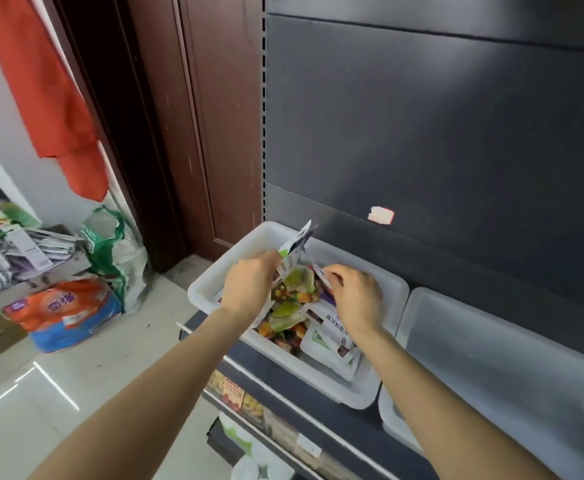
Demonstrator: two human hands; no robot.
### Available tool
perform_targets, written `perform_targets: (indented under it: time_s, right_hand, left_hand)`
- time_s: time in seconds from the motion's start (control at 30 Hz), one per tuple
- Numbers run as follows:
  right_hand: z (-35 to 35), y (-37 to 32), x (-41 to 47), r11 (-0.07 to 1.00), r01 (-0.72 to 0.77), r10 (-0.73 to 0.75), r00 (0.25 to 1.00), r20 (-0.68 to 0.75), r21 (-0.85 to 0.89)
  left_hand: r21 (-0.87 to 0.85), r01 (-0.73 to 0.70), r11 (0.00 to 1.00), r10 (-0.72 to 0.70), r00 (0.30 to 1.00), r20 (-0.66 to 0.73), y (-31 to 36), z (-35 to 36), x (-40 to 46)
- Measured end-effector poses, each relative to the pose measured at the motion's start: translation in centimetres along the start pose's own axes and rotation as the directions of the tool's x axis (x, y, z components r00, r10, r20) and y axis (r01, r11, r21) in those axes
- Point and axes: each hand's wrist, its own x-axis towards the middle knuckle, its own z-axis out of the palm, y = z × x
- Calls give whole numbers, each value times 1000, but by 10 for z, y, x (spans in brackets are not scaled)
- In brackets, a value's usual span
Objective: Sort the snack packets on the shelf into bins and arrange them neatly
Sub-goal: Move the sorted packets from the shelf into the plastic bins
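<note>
A white plastic bin (pixel 211 275) sits on the dark shelf, full of snack packets (pixel 292 317) with green, orange and white printing. Both hands are inside it. My left hand (pixel 249 285) pinches the left side of a bunch of upright packets (pixel 297 251) at the bin's far end. My right hand (pixel 354 296) closes on a white packet's edge (pixel 320 273) on the right of that bunch. A second white bin (pixel 491 362) stands to the right, with nothing visible in it.
The dark shelf back panel (pixel 439 133) rises behind the bins, with a torn label (pixel 380 215) on it. Lower shelves (pixel 266 420) hold more packets. On the floor at left lie an orange-blue bag (pixel 65 313), a green-white sack (pixel 114 258) and boxed stock.
</note>
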Motion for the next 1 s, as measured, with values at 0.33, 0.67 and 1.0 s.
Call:
perform_targets:
  time_s: [0.33, 0.67, 1.0]
  right_hand:
    - [52, 24, 2, 983, -177, 172, 786, 594, -50]
    - [1, 7, -37, 973, -226, 213, 956, 202, 45]
    - [-100, 78, -143, 879, -477, 471, 869, -155, -1]
  left_hand:
    - [205, -153, 967, 9, 822, 569, -41, 29, 7]
    - [-47, -166, 985, 172, 932, 318, 14, 9, -1]
    - [-362, -253, 897, 395, 826, 402, 152, 46, -64]
